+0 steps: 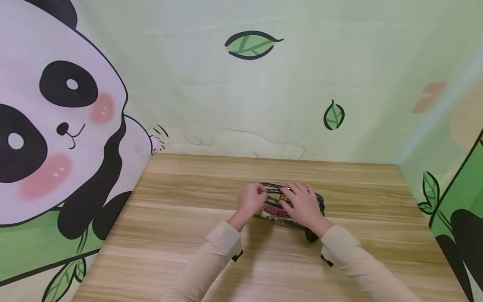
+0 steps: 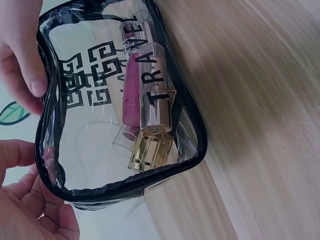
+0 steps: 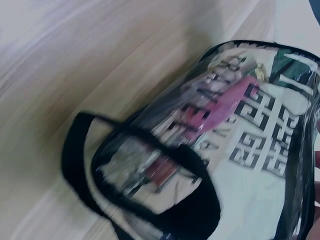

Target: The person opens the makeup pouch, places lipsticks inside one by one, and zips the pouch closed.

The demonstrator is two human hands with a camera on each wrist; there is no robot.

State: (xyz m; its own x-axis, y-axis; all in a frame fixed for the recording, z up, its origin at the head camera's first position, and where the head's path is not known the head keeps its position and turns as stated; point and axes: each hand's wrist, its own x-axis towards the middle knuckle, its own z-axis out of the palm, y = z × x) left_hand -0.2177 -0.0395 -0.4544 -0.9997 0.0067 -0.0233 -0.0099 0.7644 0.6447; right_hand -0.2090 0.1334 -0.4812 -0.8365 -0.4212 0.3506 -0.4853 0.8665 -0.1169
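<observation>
A clear zip toiletry bag (image 1: 274, 211) with black piping and "TRAVEL" lettering stands on the table between both hands. My left hand (image 1: 250, 201) pinches at the top edge by the bag's left end; what exactly lies between the fingertips is hidden. Across the top, toward the right end, my right hand (image 1: 305, 206) holds the bag with fingers on the far side and thumb on the near side. Through the clear wall show a pink tube (image 2: 131, 95), a clear tube (image 2: 152, 80) and a gold piece (image 2: 150, 150). A black strap loop (image 3: 77, 155) hangs at the right end.
The wood-grain table (image 1: 181, 188) extends around the bag. Behind it rises a pale green backdrop (image 1: 181, 84) with printed leaves, and a printed panda (image 1: 86, 46) covers the left side. Both forearms cross the near part of the table.
</observation>
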